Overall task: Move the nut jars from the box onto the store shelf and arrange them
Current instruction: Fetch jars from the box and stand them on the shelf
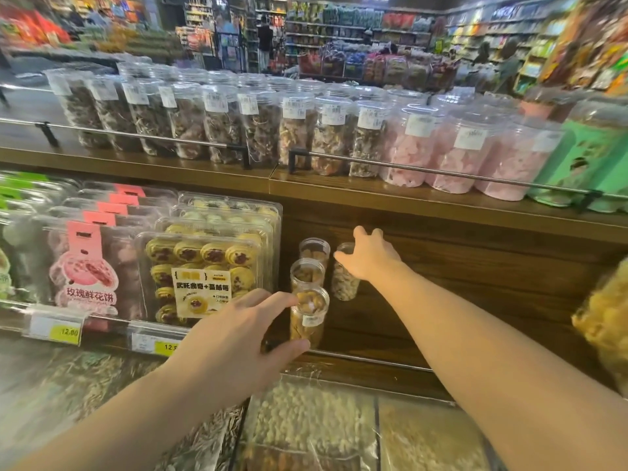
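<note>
Three clear nut jars stand in a line on the wooden lower shelf (390, 334): a front jar (310, 317), a middle jar (307, 272) and a back jar (314, 249). My left hand (238, 338) curls around the front jar, thumb below and fingers at its lid. To the right a fourth jar (345, 282) of paler nuts stands on the shelf with my right hand (368, 254) gripping its top. The box is not in view.
Clear cookie trays (204, 263) and pink pastry packs (85, 266) fill the shelf's left part behind price tags. Tall jars (221, 124) line the upper shelf behind a metal rail. Bulk nut bins (306, 426) lie below. A yellow snack bag (605, 317) hangs at right.
</note>
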`<state>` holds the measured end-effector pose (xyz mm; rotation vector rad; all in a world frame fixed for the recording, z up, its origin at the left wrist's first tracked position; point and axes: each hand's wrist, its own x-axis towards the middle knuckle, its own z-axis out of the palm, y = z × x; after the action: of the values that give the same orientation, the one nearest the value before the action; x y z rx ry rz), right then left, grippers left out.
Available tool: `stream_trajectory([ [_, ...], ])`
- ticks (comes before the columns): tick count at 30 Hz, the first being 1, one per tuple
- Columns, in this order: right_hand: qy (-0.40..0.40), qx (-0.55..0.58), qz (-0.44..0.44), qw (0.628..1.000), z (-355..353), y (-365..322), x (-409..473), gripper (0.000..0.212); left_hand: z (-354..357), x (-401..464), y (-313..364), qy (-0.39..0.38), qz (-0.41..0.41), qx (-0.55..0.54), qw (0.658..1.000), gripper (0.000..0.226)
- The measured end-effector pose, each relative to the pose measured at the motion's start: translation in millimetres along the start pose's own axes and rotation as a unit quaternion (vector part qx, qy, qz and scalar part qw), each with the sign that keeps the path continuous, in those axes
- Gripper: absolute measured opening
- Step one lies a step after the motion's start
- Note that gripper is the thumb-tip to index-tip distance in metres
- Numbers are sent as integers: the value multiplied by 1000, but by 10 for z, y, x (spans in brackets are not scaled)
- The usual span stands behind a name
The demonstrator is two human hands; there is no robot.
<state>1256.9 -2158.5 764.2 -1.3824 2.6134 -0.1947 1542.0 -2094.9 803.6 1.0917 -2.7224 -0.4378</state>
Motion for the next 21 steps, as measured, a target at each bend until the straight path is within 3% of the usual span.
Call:
stream_trajectory([
  [13,23,-57,-80,995,-476,416,-1403,80,-119,-531,429,33,-19,49,998,62],
  [21,-3,-75,-207,975,-581,587,-2533,76,-69,-1406,943,55,-116,29,991,63],
])
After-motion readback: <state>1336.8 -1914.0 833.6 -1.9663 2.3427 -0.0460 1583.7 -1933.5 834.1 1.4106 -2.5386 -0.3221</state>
